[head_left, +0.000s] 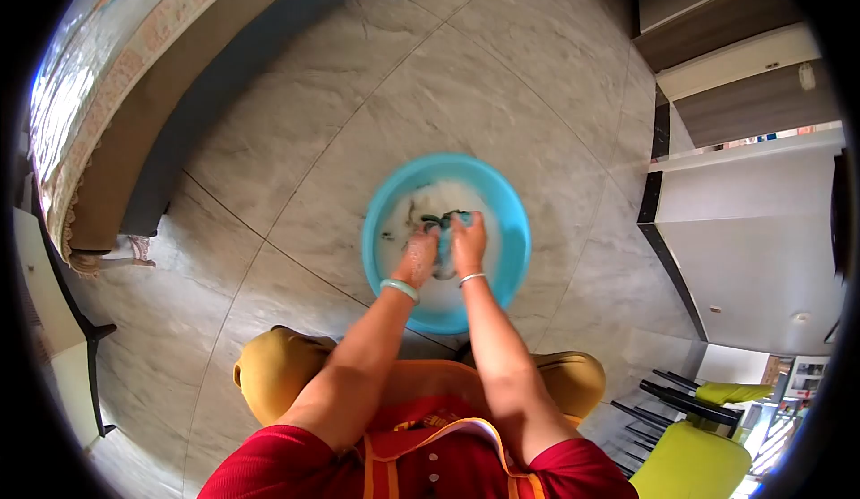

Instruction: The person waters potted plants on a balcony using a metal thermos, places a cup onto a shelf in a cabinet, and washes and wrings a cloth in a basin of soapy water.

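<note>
A round light-blue basin [512,246] stands on the tiled floor, holding whitish sudsy water [452,196]. Both hands are inside it, close together, around a wet dark-green and light-blue cloth [443,235]. My left hand [417,255], wet with suds and with a pale bangle at the wrist, has its fingers closed on the cloth's left side. On the right side, my right hand [468,241], with a thin silver bangle, is closed on the same cloth. Part of the cloth lies hidden under the fingers and the suds.
A table or counter with a patterned, lace-edged cover [107,114] curves along the left. White and brown cabinets [743,221] line the right side. Green-seated chairs [694,463] stand at the lower right. Grey marbled floor tiles [296,141] surround the basin.
</note>
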`<state>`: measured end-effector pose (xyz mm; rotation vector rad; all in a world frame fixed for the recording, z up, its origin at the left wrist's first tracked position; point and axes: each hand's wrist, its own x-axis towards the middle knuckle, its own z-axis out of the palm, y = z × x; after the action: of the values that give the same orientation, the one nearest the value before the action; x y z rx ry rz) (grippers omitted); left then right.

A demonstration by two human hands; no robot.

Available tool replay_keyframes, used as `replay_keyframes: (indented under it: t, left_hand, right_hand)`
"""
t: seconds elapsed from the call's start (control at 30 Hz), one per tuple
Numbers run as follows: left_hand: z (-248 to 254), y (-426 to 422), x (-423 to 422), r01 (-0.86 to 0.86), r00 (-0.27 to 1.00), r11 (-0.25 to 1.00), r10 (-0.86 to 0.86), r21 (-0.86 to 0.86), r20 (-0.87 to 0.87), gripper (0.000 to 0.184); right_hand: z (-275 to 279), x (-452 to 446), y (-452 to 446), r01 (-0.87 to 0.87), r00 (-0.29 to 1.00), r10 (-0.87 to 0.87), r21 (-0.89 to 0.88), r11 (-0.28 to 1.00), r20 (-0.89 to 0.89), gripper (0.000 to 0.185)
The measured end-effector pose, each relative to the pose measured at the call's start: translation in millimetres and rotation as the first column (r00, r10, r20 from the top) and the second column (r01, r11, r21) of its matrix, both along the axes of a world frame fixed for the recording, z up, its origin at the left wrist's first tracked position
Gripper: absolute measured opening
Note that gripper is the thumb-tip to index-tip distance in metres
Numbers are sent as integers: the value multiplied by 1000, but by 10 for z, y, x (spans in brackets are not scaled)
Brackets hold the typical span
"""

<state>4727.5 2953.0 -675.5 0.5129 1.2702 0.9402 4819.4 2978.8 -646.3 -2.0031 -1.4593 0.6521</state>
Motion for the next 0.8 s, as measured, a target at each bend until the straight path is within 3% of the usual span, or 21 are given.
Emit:
replay_keyframes:
  t: [0.03, 0.1, 0.13, 0.17, 0.2, 0.23, 0.27, 0.3, 0.33, 0.37, 0.4, 0.43, 0.5, 0.53, 0.6, 0.63, 0.7, 0.77, 0.8]
  left_hand:
    - [202, 68, 75, -161, 922, 981, 189, -109, 339, 18]
    - [321, 88, 100, -57, 983, 995, 43, 77, 178, 25]
    - [328, 113, 73, 20, 994, 1000, -22, 14, 110, 37]
    - [238, 92, 68, 15, 994, 1000, -16, 8, 108, 37]
    - [63, 105, 89, -134, 991, 989, 134, 58, 4, 40]
    - [-114, 126, 116, -269, 956, 955, 281, 125, -89, 44]
    - [-198, 131, 97, -392, 917, 911, 397, 132, -20, 47]
    - [-280, 120, 89, -386, 920, 913, 392, 133, -20, 47]
    - [-300, 115, 46, -284, 911, 951, 306, 120, -276, 47]
    - [-319, 100, 9, -187, 834, 979, 201, 79, -513, 47]
    - [-331, 87, -13, -121, 906, 987, 153, 104, -395, 46]
    - [-372, 39, 30, -122, 904, 987, 154, 105, -399, 46]
    - [-447, -119, 169, 78, 805, 910, 183, 406, -565, 45]
    - [-424, -139, 182, 110, 855, 898, 133, 426, -502, 45]
    - [-409, -101, 210, 138, 849, 902, 105, 408, -518, 45]
    - [-368, -128, 220, 165, 848, 910, 66, 381, -526, 44]
    - [-261, -35, 203, 201, 823, 921, 26, 333, -568, 43]
    - [-145, 61, 193, 138, 885, 944, 18, 299, -464, 47]
    - [-33, 128, 121, 116, 958, 923, -6, 366, -288, 53]
  right_hand:
    - [-189, 210, 80, 7, 998, -6, -14, 1000, 66, 30]
    - [-420, 604, 87, -50, 981, 72, -123, 991, 179, 34]
    - [-493, 761, 112, -60, 981, 82, -130, 990, 174, 34]
    - [-544, 918, 129, 35, 990, 3, -269, 963, 141, 36]
    - [-557, 1007, 142, 129, 989, -87, -400, 908, 122, 38]
    - [-481, 1029, 137, 133, 988, -92, -397, 908, 122, 38]
    - [-369, 1056, 122, 73, 967, 48, -454, 888, 249, 41]
    - [-274, 1064, 101, 24, 913, 193, -519, 855, 360, 43]
    - [-264, 1034, 67, 26, 915, 189, -519, 854, 357, 43]
    - [-283, 963, 5, -199, 854, 352, -385, 901, 384, 43]
    - [-309, 873, -60, -425, 755, 491, -245, 871, 435, 43]
    - [-386, 740, -175, -427, 756, 492, -244, 871, 432, 43]
    - [-600, 487, -366, -535, 508, 475, -169, 828, 719, 39]
    - [-652, 450, -285, -542, 511, 470, -155, 826, 720, 39]
    - [-742, 422, -174, -435, 656, 676, -565, 701, 335, 37]
    - [-596, 389, -132, -435, 652, 680, -569, 698, 336, 37]
    - [86, 258, -15, -487, 773, 632, -583, 651, 60, 36]
    - [482, 318, 44, -553, 737, 676, -554, 623, 24, 40]
    - [734, 340, 60, -598, 734, 679, -492, 632, -20, 41]
